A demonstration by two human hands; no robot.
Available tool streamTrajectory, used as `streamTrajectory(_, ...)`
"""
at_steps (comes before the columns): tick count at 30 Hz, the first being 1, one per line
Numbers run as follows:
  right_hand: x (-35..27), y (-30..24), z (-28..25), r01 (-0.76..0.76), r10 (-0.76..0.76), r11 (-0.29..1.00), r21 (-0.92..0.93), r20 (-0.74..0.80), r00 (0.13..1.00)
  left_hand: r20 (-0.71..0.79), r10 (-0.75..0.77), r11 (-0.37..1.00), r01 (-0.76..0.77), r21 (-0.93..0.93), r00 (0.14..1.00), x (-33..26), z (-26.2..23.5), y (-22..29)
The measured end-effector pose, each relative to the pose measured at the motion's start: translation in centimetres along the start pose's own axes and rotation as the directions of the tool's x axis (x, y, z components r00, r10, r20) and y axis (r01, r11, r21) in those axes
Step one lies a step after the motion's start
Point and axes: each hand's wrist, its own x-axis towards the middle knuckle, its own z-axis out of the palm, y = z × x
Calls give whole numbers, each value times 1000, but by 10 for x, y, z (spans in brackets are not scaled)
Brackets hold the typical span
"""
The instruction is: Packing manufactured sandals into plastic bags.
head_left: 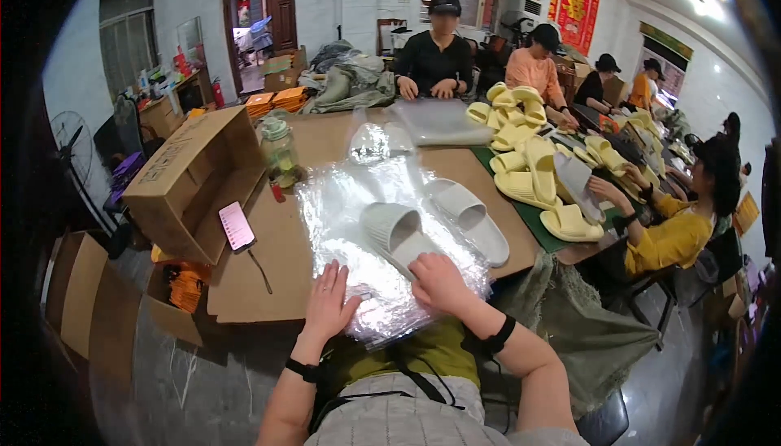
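Observation:
A stack of clear plastic bags [342, 226] lies in front of me. On it rests a pale grey slide slipper [392, 228], its toe pointing away from me. My right hand [443, 283] is curled over that slipper's heel end; its fingertips are partly hidden. Flat on the near left part of the bags lies my left hand [329, 301], fingers stretched and thumb apart, with nothing held. A second pale slipper [484, 234] sits to the right at the stack's edge. Farther off, another pale slipper [380, 142] shows through shiny plastic.
Left on the cardboard-covered table [244, 299] are a phone [236, 226], a glass jar [279, 153] and an open carton [183, 177]. Yellow slippers [533, 173] pile up at the right. A person in black [431, 59] handles plastic sheets [443, 123] opposite; several others work along the right.

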Motion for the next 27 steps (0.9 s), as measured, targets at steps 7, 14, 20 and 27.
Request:
streamTrajectory(7,7,60,-3,-471,465,879,72,-340,817,-35,1,1000,0,25,999,-3,-1,-3)
streamTrajectory(14,18,152,24,-848,836,512,137,145,529,-20,-8,1000,8,16,1000,-2,0,-1)
streamTrajectory(20,38,134,17,-595,599,796,114,-292,745,12,-39,999,40,-31,999,-3,2,-2)
streamTrajectory(27,57,81,8,-503,498,864,-17,-113,860,-1,-33,999,33,-10,999,-3,1,-5)
